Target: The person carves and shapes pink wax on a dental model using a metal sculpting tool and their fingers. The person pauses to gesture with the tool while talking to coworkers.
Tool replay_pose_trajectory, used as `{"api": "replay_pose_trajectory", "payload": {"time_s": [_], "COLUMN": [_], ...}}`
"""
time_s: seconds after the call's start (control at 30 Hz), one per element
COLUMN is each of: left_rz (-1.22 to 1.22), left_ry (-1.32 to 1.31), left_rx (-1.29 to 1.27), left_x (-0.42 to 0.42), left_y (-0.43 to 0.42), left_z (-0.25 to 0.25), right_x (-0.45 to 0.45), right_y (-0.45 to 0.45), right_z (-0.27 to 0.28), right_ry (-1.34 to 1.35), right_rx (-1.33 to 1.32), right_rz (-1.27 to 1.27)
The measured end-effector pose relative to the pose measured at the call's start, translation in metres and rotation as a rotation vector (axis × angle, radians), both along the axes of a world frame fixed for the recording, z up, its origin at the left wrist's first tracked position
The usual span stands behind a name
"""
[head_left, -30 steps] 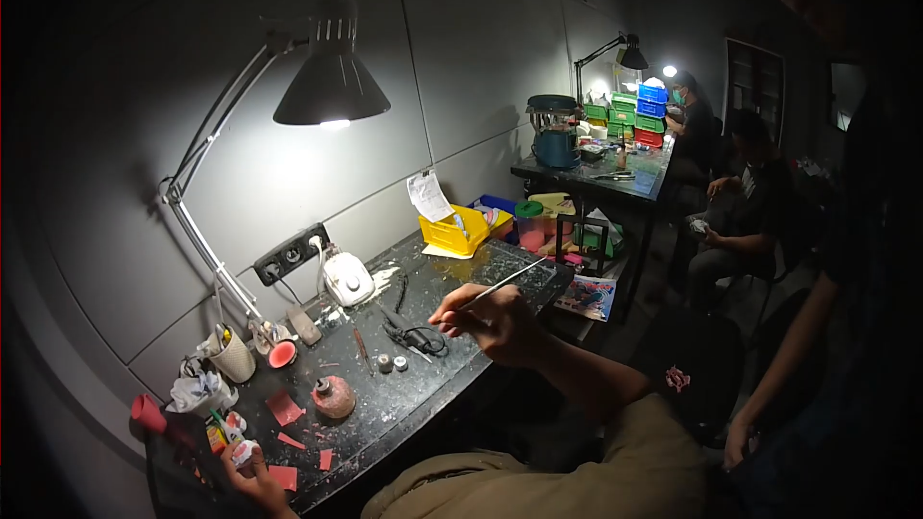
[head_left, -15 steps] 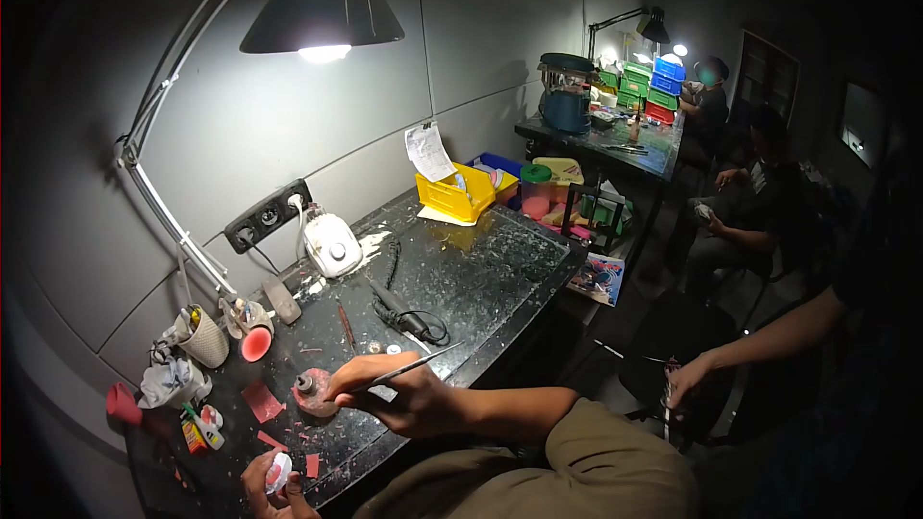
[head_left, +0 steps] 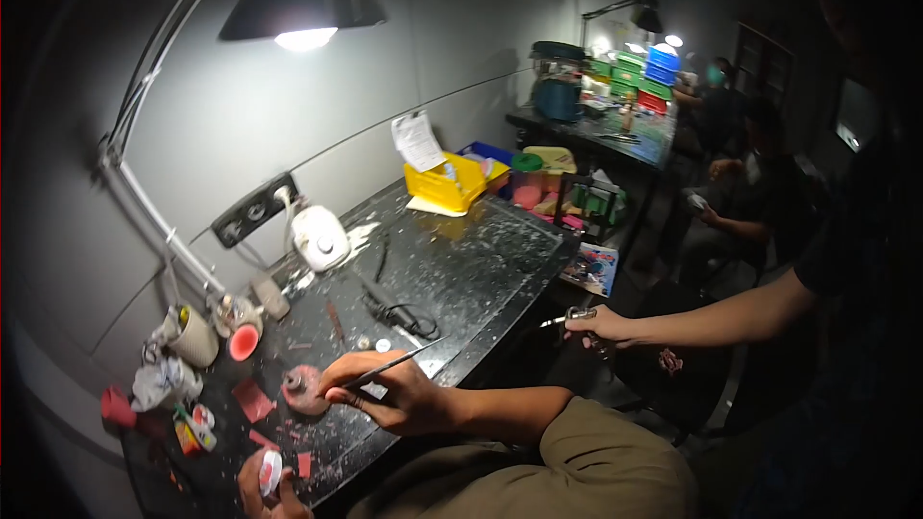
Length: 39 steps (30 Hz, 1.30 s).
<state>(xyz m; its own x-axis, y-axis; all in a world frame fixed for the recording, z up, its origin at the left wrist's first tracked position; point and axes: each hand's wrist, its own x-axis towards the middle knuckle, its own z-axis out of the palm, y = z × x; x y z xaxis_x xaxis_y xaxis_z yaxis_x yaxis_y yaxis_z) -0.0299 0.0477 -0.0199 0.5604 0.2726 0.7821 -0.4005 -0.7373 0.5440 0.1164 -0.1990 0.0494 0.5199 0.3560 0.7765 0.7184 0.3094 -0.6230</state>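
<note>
My right hand [head_left: 389, 392] grips a thin dark wax carving tool [head_left: 392, 365] like a pen, its tip pointing up and right. Just left of that hand stands a round spirit burner [head_left: 304, 390], pinkish and metal-topped; no flame is visible. At the bottom edge, my left hand [head_left: 266, 492] has its fingers closed round a white dental cast [head_left: 270, 471] with pink wax on it. A pink wax sheet [head_left: 253, 401] and a small wax piece [head_left: 305, 464] lie on the bench between the hands.
A desk lamp [head_left: 303, 0] overhangs the dark bench [head_left: 461, 259]. Along the wall are a white control box [head_left: 320, 238] and a yellow bin [head_left: 445, 185]. A corded handpiece [head_left: 389, 312] lies mid-bench. At right, a co-worker's hand [head_left: 601, 325] holds a metal tool.
The co-worker's hand at right has risen and moved left, now with a metal tool raised. The whole view has shifted slightly. My hands keep their holds.
</note>
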Motion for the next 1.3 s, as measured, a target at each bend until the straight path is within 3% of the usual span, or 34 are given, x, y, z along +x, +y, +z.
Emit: {"api": "replay_pose_trajectory", "payload": {"time_s": [0.07,0.17,0.2,0.63,1.3], "left_rz": [0.046,0.104,0.076,0.045,0.062], "left_ry": [-0.019,-0.059,-0.012,-0.039,0.026], "left_rx": [-0.101,0.169,0.086,0.203,0.252], "left_x": [0.001,0.002,-0.005,0.001,-0.001], "left_y": [-0.021,-0.041,-0.038,-0.040,-0.037], "left_z": [0.009,0.044,0.037,0.034,0.037], "right_x": [-0.003,-0.015,-0.020,-0.041,-0.044], "right_y": [0.002,0.012,0.016,0.048,0.051], "right_z": [-0.002,0.002,-0.003,-0.015,-0.013], "right_ry": [0.062,0.033,0.031,-0.083,-0.139], "right_rx": [-0.080,-0.105,-0.142,-0.132,-0.150], "right_rz": [0.019,0.057,0.083,0.171,0.112]}}
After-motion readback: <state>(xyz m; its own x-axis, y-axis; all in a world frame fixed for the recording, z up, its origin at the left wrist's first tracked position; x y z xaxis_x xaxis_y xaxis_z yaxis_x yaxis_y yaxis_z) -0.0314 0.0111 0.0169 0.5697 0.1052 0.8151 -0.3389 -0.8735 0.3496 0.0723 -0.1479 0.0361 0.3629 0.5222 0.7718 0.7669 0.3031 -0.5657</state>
